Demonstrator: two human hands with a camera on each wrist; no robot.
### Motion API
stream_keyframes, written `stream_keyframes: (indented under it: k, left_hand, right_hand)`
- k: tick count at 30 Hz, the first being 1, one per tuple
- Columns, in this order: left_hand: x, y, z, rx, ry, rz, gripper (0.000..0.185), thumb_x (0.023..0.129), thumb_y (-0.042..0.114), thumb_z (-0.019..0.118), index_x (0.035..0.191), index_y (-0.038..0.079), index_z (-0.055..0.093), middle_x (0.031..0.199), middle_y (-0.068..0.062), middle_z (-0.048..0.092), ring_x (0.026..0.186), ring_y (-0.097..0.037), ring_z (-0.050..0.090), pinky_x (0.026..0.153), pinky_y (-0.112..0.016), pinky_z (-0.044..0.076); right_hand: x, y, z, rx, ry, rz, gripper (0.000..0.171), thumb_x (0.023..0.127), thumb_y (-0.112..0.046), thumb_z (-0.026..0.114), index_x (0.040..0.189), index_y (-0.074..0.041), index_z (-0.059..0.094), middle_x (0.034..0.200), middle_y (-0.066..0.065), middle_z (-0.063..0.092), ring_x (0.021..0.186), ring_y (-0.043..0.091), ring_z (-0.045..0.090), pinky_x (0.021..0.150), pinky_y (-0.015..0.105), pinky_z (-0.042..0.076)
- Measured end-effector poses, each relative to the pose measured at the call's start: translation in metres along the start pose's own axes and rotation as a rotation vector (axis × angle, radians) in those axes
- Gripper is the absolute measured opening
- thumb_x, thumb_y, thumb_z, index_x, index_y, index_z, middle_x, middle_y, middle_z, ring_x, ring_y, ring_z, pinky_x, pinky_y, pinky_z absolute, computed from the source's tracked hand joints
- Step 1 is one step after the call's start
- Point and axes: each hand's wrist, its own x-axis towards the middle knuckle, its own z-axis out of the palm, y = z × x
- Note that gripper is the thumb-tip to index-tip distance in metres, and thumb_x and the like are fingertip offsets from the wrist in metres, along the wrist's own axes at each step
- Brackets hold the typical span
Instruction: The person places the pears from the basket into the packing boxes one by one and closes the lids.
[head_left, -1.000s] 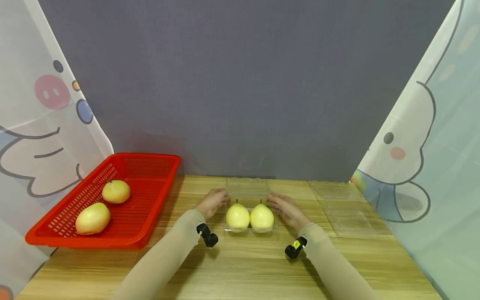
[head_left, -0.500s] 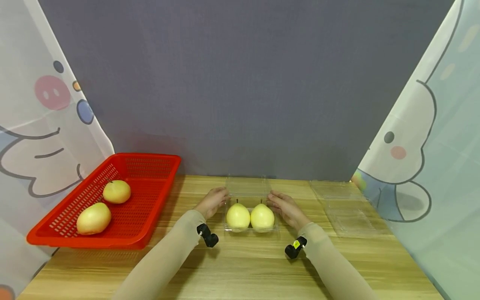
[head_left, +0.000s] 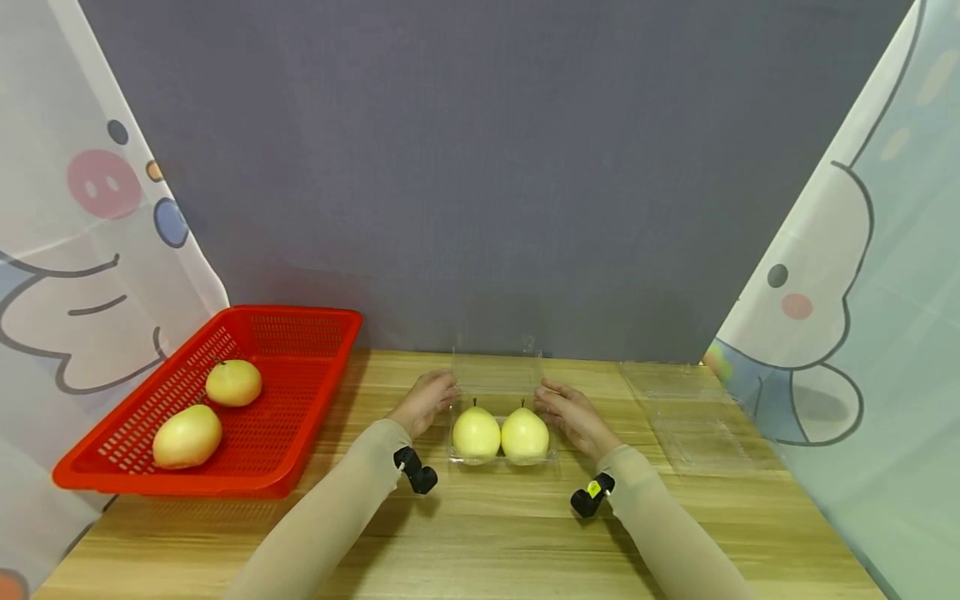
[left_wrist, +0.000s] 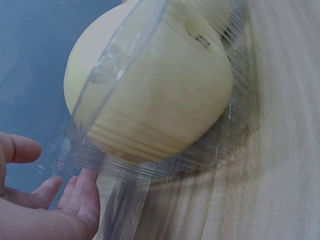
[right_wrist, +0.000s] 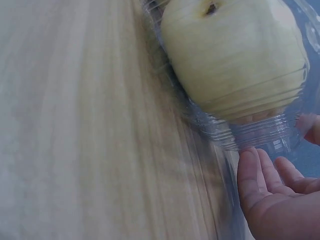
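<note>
In the head view, a clear plastic clamshell box [head_left: 504, 460] stands on the table with two yellow pears [head_left: 476, 433] side by side in it, stems up. Its lid [head_left: 497, 372] is tilted up at the back. My left hand [head_left: 426, 402] is at the box's left rear corner, and my right hand [head_left: 573, 417] is at the right rear corner. Both wrist views show loosely extended fingers right at the plastic edge. The left thumb [left_wrist: 25, 150] is apart from the box; the right thumb [right_wrist: 311, 127] overlaps its corner.
A red basket [head_left: 283, 475] at the left holds two more pears [head_left: 187, 437]. At the right lie clear plastic containers [head_left: 697, 421], flat on the wooden table [head_left: 495, 533]. A grey panel [head_left: 480, 183] rises behind the table.
The lid's far edge has risen a little against the grey panel. Both hands and the two pears in the box have stayed nearly in place.
</note>
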Motion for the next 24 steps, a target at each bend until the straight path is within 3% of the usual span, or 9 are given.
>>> stream_keyframes:
  k: [6, 10, 18, 24]
  left_hand:
    - [0.001, 0.000, 0.001, -0.040, 0.042, 0.040, 0.055, 0.101, 0.010, 0.044, 0.147, -0.015, 0.029, 0.142, -0.033, 0.041, 0.131, -0.043, 0.044, 0.111, -0.047, 0.036]
    - [-0.001, 0.001, 0.001, -0.012, 0.053, 0.043, 0.053, 0.103, 0.014, 0.044, 0.148, -0.012, 0.031, 0.146, -0.030, 0.039, 0.134, -0.042, 0.041, 0.113, -0.048, 0.033]
    - [-0.001, 0.008, 0.002, -0.002, 0.104, 0.151, 0.048, 0.103, 0.011, 0.042, 0.146, -0.009, 0.039, 0.143, -0.032, 0.042, 0.133, -0.043, 0.041, 0.115, -0.051, 0.030]
    - [-0.006, 0.012, 0.001, 0.017, 0.085, 0.184, 0.048, 0.105, 0.014, 0.041, 0.149, -0.005, 0.039, 0.149, -0.028, 0.041, 0.136, -0.042, 0.040, 0.116, -0.053, 0.027]
  right_hand:
    - [0.000, -0.002, 0.000, 0.001, 0.016, 0.003, 0.061, 0.104, -0.019, 0.055, 0.152, 0.008, 0.028, 0.145, 0.030, 0.042, 0.131, 0.039, 0.046, 0.108, 0.043, 0.041]
    - [0.000, -0.001, -0.001, -0.019, 0.037, -0.004, 0.058, 0.105, -0.021, 0.054, 0.151, 0.006, 0.032, 0.144, 0.028, 0.044, 0.127, 0.036, 0.049, 0.103, 0.038, 0.045]
    - [0.000, -0.007, -0.001, -0.053, 0.140, -0.017, 0.054, 0.102, -0.024, 0.059, 0.145, 0.005, 0.043, 0.126, 0.018, 0.056, 0.101, 0.020, 0.058, 0.088, 0.029, 0.052]
    - [0.000, -0.009, -0.003, -0.059, 0.138, -0.022, 0.055, 0.102, -0.025, 0.059, 0.146, 0.004, 0.043, 0.135, 0.021, 0.053, 0.113, 0.027, 0.057, 0.098, 0.039, 0.048]
